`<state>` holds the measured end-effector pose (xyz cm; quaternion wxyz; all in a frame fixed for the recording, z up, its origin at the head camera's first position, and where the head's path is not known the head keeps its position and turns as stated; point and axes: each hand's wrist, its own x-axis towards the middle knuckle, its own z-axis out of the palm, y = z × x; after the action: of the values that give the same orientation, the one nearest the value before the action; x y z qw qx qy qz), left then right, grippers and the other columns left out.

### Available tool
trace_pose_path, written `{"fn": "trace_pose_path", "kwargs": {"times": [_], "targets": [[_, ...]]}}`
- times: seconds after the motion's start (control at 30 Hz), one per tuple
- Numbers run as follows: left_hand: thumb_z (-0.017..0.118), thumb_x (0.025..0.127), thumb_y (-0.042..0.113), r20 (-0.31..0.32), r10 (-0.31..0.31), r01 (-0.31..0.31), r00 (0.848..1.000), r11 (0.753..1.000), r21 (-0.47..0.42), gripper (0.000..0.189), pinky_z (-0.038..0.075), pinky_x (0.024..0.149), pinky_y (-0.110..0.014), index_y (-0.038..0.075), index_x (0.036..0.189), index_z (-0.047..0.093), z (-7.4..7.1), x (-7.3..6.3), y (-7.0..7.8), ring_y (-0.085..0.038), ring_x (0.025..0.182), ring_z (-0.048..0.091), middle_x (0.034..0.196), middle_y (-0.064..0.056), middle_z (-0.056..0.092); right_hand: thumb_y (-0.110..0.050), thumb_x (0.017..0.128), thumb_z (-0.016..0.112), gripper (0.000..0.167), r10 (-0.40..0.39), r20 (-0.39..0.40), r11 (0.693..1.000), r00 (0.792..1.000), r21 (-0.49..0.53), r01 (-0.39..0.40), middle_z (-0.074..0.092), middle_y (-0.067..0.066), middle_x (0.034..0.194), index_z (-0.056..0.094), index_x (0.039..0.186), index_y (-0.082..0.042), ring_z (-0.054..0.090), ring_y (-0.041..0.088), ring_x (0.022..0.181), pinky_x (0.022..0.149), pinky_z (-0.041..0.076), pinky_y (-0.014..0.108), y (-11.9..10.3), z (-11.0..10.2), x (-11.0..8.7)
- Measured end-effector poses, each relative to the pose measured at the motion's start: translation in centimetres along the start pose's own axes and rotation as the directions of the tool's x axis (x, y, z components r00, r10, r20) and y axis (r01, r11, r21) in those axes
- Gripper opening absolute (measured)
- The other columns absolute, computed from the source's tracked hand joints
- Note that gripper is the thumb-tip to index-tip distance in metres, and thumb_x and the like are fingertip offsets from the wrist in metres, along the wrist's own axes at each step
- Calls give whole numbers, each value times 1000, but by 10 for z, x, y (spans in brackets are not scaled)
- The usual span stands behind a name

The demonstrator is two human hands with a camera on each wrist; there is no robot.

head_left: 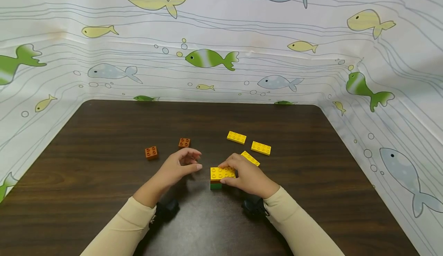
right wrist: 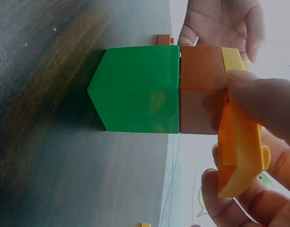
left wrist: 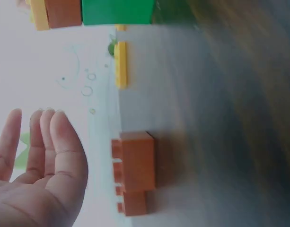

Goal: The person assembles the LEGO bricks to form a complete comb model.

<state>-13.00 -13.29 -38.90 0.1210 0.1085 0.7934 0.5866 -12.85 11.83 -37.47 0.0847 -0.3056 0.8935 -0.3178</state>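
A small stack stands in front of me: a green block (right wrist: 140,90) at the bottom, a brown block (right wrist: 201,90) on it, and a flat yellow brick (head_left: 219,173) on top. My right hand (head_left: 247,174) pinches that yellow brick between thumb and fingers. In the right wrist view the yellow brick juts out past one side of the brown block. To the left of the stack my left hand (head_left: 180,164) is held with relaxed fingers, apart from the stack and holding nothing.
Two orange-brown square bricks (head_left: 151,153) lie left of and beyond my left hand. Three flat yellow bricks (head_left: 261,148) lie beyond my right hand. The dark wooden table (head_left: 104,194) meets a fish-patterned white curtain (head_left: 221,29) at the back and sides.
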Motion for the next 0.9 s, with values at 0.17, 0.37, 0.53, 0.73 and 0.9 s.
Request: {"fn": "trace_pose_path", "kwargs": {"times": [0.17, 0.37, 0.53, 0.73, 0.9], "targets": [[66, 91, 16, -65, -39, 36, 997, 998, -57, 47, 46, 87, -35, -4, 130, 50, -8, 2, -6, -24, 105, 56, 121, -19, 56, -20, 86, 74, 35, 3, 0, 1000, 1000, -7, -3, 57, 0, 110, 66, 118, -9, 54, 12, 94, 83, 49, 29, 0, 0, 0], [65, 92, 15, -140, -62, 53, 988, 996, -66, 47, 47, 87, -39, -3, 132, 49, -15, 4, -10, -23, 106, 53, 124, -20, 54, -19, 86, 74, 35, 3, -1, 1000, 1000, -8, -3, 57, 0, 110, 66, 118, -8, 54, 12, 94, 83, 49, 29, 1, 0, 0], [67, 91, 17, -182, -72, 70, 981, 997, -15, 47, 47, 85, -38, -2, 131, 50, -18, 5, -11, -29, 111, 51, 127, -20, 52, -19, 86, 74, 35, 7, -2, 1000, 1000, 0, -7, 57, 0, 110, 66, 119, -8, 54, 12, 94, 83, 49, 29, 1, 0, -1], [68, 90, 16, -209, -119, 121, 971, 993, -1, 46, 46, 84, -37, -3, 129, 50, -20, 7, -12, -31, 112, 51, 127, -21, 52, -20, 86, 73, 35, 6, 0, 1000, 1000, 12, -6, 57, 0, 111, 66, 119, -8, 53, 11, 94, 83, 49, 29, 2, 0, -1], [68, 89, 12, -181, -168, 173, 969, 985, 13, 47, 48, 84, -39, -4, 130, 49, -21, 11, -16, -32, 110, 51, 127, -22, 51, -20, 87, 73, 35, 0, 2, 1000, 1000, 16, 0, 57, 0, 111, 65, 119, -8, 53, 12, 94, 83, 49, 29, 2, 1, -1]]}}
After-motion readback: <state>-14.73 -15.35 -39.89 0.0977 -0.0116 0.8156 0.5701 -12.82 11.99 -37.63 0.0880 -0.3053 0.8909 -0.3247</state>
